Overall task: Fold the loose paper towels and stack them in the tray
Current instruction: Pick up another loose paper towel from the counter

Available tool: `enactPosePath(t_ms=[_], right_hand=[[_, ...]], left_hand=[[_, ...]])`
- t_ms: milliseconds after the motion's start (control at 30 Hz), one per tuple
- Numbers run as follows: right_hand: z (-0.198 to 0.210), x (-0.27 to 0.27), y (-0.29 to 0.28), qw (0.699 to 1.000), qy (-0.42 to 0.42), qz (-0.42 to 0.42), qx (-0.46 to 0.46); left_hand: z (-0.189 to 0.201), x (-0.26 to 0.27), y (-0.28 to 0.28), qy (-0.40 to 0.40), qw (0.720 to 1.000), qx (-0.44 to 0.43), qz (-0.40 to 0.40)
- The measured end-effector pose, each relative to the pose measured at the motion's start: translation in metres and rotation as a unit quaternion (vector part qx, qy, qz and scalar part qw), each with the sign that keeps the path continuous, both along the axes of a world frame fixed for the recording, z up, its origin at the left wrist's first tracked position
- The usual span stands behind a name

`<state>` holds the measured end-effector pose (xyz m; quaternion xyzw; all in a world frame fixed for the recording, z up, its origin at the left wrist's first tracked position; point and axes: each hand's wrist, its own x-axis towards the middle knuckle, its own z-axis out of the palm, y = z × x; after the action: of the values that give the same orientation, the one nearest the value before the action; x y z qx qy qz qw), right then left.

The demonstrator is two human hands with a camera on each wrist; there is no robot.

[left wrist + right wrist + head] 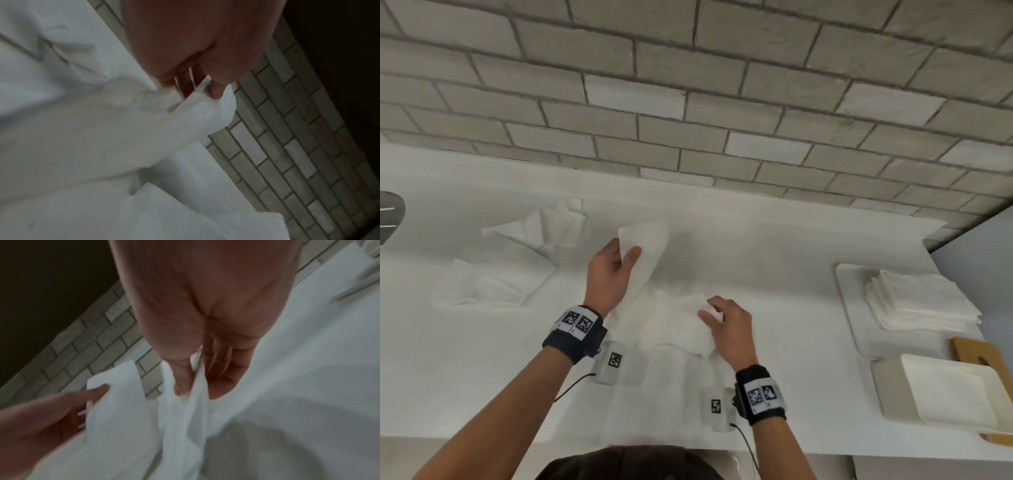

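Loose paper towels [496, 270] lie in a rumpled heap on the counter [756, 246], well left of the tray [849, 301]; unfolded. Left hand [609, 270] pinches one raised corner of the working towel [654, 274] between thumb and fingers, left of the tray. Right hand [729, 329] pinches the opposite edge, nearer the tray and low by the counter. Sheet hangs slack and twisted between them. Judgement: draw both corners apart until the sheet is flat, lay it on the counter, then match edge to edge before creasing. Light pull only; thin paper probably tears. Folded stack [921, 301] sits in the tray, far side.
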<state>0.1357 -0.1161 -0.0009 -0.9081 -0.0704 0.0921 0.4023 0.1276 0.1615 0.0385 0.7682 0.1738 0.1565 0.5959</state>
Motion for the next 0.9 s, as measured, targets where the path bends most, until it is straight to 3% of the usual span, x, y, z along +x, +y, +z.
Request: enactPosePath(t_ms=[200, 367, 500, 600, 667, 700, 900], right_hand=[[0.072, 0.009, -0.026, 0.993, -0.103, -0.001, 0.064], [0.155, 0.015, -0.041, 0.979, -0.172, 0.088, 0.071], [0.2, 0.022, -0.053, 0.971, -0.163, 0.163, 0.058], [0.208, 0.029, -0.065, 0.976, -0.141, 0.142, 0.084], [0.204, 0.031, -0.077, 0.979, -0.138, 0.107, 0.106], [0.199, 0.031, -0.084, 0.979, -0.143, 0.084, 0.117], [0.166, 0.011, -0.15, 0.969, -0.163, -0.06, 0.178]], left_hand=[[0.046, 0.004, -0.013, -0.064, 0.996, -0.051, -0.028], [0.067, 0.014, -0.027, -0.132, 0.991, 0.002, -0.031], [0.073, 0.022, -0.059, -0.116, 0.979, 0.095, -0.139], [0.071, 0.021, -0.093, -0.069, 0.968, -0.023, -0.239], [0.075, 0.015, -0.114, -0.038, 0.947, -0.141, -0.288], [0.076, 0.014, -0.126, -0.029, 0.938, -0.159, -0.305], [0.074, 0.012, -0.203, -0.074, 0.94, -0.043, -0.329]])
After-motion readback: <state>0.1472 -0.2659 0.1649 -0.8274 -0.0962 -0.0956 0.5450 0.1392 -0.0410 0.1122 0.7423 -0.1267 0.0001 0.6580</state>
